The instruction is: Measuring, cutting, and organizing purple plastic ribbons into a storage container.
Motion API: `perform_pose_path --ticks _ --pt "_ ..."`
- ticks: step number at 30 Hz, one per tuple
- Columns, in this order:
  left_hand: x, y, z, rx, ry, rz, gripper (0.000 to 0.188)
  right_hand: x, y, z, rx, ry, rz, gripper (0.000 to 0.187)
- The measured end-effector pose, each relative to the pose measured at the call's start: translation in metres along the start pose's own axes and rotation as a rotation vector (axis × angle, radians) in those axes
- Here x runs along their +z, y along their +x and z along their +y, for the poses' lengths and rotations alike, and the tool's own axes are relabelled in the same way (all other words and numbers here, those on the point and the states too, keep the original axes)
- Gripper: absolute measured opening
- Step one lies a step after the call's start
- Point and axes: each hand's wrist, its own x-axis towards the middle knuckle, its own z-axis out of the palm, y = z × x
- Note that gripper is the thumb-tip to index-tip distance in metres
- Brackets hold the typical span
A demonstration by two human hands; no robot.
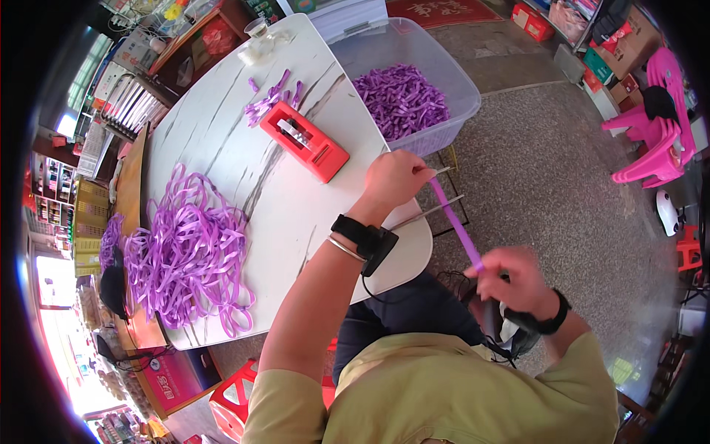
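A strip of purple ribbon [460, 228] runs between my hands, past the table's right edge. My left hand [396, 181] is closed, its fingertips pinching the ribbon's far end beside the tip of a thin metal rod [444, 171]. A second thin metal rod [425, 212] juts out from the table edge, and the ribbon crosses it. Nearer me and to the right, my right hand [518, 281], slightly blurred, pinches the ribbon's near end. A large tangled heap of purple ribbon [185, 255] lies on the table's left side.
On the white marbled table [296, 229] stand a red tape dispenser [307, 142], several short ribbon pieces [274, 101] and a clear cup [256, 28]. A clear plastic bin [460, 96] holding many purple ribbon pieces stands beyond the right edge. Pink chairs [658, 140] stand far right.
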Motion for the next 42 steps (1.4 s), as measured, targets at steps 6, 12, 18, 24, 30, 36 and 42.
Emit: perform_pose_path --ticks 6,12,18,24,30,36,42 --pt "0.004 -0.001 -0.004 0.003 -0.002 0.068 0.017 -0.014 0.093 -0.022 0.055 0.162 -0.026 0.018" --pt "0.011 0.002 -0.017 0.062 -0.295 0.291 0.016 -0.035 0.172 0.024 0.190 0.181 -0.121 0.030" --pt "0.007 0.001 -0.013 -0.021 -0.373 0.266 0.014 -0.035 0.193 0.071 0.372 0.261 -0.083 0.026" --pt "0.005 -0.001 -0.013 0.052 -0.319 0.238 0.012 -0.034 0.198 0.098 0.496 0.290 -0.054 0.021" --pt "0.002 -0.003 -0.008 0.051 -0.364 0.176 0.011 -0.035 0.193 0.103 0.553 0.406 -0.058 0.018" --pt "0.000 -0.005 -0.007 0.017 -0.341 0.123 0.014 -0.036 0.195 0.101 0.477 0.350 -0.065 0.018" --pt "0.005 -0.004 -0.006 0.086 -0.162 0.133 0.016 -0.038 0.166 0.130 0.548 0.199 -0.186 0.020"
